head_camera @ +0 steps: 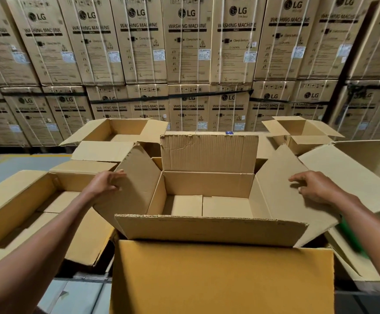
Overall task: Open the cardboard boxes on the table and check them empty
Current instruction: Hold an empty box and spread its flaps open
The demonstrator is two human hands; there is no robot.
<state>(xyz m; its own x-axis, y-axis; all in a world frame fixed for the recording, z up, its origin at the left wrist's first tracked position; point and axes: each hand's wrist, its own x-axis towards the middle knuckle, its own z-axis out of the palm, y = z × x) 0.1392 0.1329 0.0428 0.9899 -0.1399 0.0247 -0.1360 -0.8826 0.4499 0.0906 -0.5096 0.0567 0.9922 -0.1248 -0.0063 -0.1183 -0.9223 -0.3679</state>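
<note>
A brown cardboard box stands right in front of me with all its top flaps spread. Its inside shows only the bare bottom flaps. My left hand rests with loosely bent fingers on the outer face of the box's left flap. My right hand lies on the right flap, fingers relaxed and spread. The far flap stands upright, and the near flap leans toward me.
More open cardboard boxes surround it: one at the left, one at the back left, one at the back right, one at the right. A wall of stacked washing machine cartons fills the background. Something green shows under my right forearm.
</note>
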